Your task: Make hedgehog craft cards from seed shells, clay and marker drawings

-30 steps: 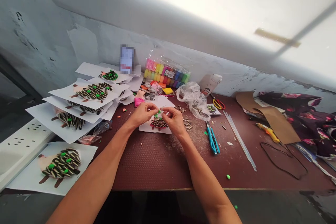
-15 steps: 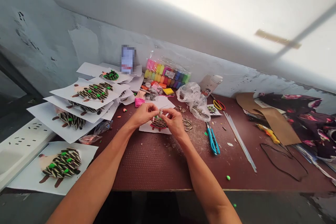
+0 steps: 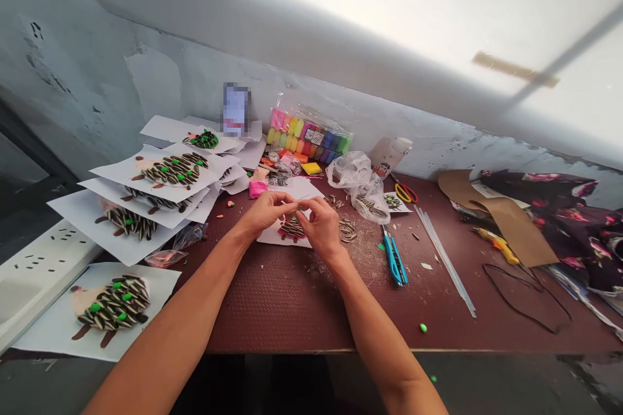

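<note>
Over the middle of the table, my left hand (image 3: 267, 211) and my right hand (image 3: 321, 224) meet at the fingertips. Both are pinched closed, with a tiny bit of green showing between them; its exact shape is too small to tell. Beneath them lies a white sheet (image 3: 272, 237) bearing a hedgehog shape (image 3: 292, 227) covered in striped seeds, partly hidden by my right hand. Loose seeds (image 3: 347, 229) lie just right of the hands. A pink lump (image 3: 257, 189) is behind my left hand.
Finished-looking hedgehog sheets (image 3: 175, 172) are stacked left, beside a white power strip (image 3: 43, 266). A blue cutter (image 3: 394, 258), scissors (image 3: 405, 192), clear sticks (image 3: 445, 262) and a yellow glue gun (image 3: 499, 243) lie right. Coloured clay packs (image 3: 309, 136) stand behind.
My fingertips have shifted slightly and drawn closer together; my right hand now covers a little more of the sheet. The view has moved very slightly.
</note>
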Tool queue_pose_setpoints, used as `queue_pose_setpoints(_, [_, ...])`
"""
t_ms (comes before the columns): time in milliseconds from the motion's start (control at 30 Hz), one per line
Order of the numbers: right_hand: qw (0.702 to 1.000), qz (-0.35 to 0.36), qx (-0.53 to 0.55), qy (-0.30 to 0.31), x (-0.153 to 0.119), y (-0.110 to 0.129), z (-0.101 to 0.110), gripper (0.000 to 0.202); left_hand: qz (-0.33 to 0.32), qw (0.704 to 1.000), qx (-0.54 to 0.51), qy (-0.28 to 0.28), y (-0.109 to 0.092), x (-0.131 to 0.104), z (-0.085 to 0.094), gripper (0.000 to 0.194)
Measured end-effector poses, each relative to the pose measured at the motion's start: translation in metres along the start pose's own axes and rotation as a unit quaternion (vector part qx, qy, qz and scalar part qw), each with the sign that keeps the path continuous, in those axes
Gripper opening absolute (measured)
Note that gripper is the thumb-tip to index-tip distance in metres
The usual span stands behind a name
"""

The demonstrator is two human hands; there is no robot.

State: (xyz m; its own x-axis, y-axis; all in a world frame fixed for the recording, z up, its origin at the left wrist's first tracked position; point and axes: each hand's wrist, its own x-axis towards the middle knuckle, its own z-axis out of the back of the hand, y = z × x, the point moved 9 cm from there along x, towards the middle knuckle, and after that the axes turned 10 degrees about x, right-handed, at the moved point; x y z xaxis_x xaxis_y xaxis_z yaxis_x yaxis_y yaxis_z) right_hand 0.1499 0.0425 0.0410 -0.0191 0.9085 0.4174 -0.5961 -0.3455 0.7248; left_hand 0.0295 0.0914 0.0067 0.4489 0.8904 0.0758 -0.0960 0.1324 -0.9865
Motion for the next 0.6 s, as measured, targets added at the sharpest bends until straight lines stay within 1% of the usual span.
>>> queue_pose_setpoints(200, [1.000, -0.003, -0.017, -0.004, 0.001, -0.004, 0.001, 0.014, 0.011, 0.999, -0.031, -0.031, 0.004, 0.002, 0.000, 0.043])
queue_pose_setpoints(367, [0.999, -0.011, 0.036, 0.014, 0.002, -0.006, -0.003, 0.022, 0.016, 0.997, -0.026, -0.065, 0.006, 0.002, 0.004, 0.044])
queue_pose_setpoints(467, [0.998, -0.022, 0.063, 0.001, 0.002, -0.010, -0.003, 0.019, 0.005, 0.998, -0.016, -0.057, 0.001, 0.001, 0.005, 0.041])
queue_pose_setpoints(600, [0.996, -0.018, 0.082, -0.020, 0.001, -0.011, 0.000, 0.015, 0.004, 1.000, -0.009, -0.020, -0.004, 0.001, 0.000, 0.038])
